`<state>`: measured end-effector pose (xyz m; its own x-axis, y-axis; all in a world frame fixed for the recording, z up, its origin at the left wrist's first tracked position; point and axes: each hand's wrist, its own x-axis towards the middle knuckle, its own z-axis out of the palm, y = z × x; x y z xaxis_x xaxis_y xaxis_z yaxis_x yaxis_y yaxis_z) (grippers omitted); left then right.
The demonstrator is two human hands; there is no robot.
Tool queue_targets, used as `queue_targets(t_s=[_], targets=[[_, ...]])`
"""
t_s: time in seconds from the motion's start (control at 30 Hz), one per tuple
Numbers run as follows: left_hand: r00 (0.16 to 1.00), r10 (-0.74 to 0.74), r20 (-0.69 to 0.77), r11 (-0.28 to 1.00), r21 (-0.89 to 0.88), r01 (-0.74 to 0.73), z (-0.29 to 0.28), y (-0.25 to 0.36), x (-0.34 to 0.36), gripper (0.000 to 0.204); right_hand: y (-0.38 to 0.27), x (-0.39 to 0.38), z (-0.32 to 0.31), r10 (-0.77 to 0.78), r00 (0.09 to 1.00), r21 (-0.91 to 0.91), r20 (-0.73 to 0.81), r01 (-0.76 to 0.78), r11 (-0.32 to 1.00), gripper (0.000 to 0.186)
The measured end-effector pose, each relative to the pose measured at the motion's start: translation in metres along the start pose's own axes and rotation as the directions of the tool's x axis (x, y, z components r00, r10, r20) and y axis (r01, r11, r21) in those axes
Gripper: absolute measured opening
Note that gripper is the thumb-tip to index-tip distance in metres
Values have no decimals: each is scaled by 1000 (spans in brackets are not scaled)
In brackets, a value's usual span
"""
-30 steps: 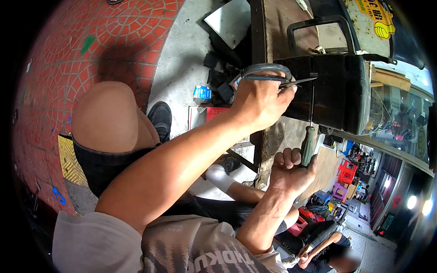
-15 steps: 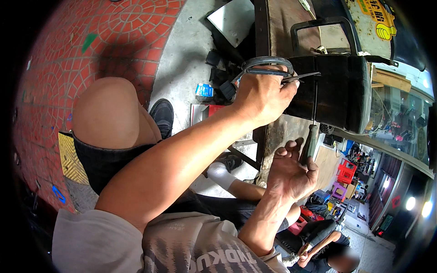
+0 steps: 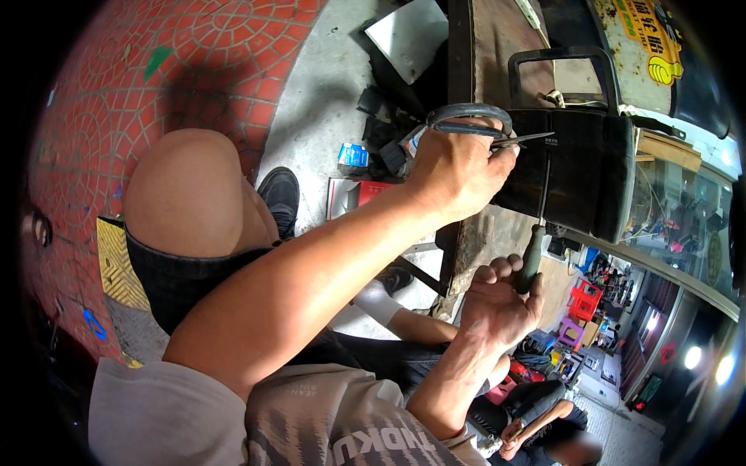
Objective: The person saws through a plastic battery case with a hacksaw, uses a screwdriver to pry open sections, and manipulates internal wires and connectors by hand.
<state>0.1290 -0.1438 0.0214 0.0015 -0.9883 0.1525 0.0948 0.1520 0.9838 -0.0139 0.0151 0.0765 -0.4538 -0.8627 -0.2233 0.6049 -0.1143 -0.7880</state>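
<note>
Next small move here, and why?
Probably curl the right hand further round the green-handled screwdriver: the grip looks loose, palm open upward, with the handle between thumb and fingertips. The shaft overlaps the face of the black box in view, though tip contact can't be confirmed. The left hand holds scissors, so it isn't free to help.

Lamps glare at right, a shadow darkens red tiles, and edges bend.
</note>
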Motion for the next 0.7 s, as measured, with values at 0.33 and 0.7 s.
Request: queue_targets(t_s=[0.33,0.7], targets=[[1000,0,6,1000,8,0,-2,0,1,23,0,0,-2,-29,999,22,16,29,999,42],[1000,2,-28,999,39,-1,-4,-3,2,23,3,-11,1,-77,996,-83,-51,72,994,35]])
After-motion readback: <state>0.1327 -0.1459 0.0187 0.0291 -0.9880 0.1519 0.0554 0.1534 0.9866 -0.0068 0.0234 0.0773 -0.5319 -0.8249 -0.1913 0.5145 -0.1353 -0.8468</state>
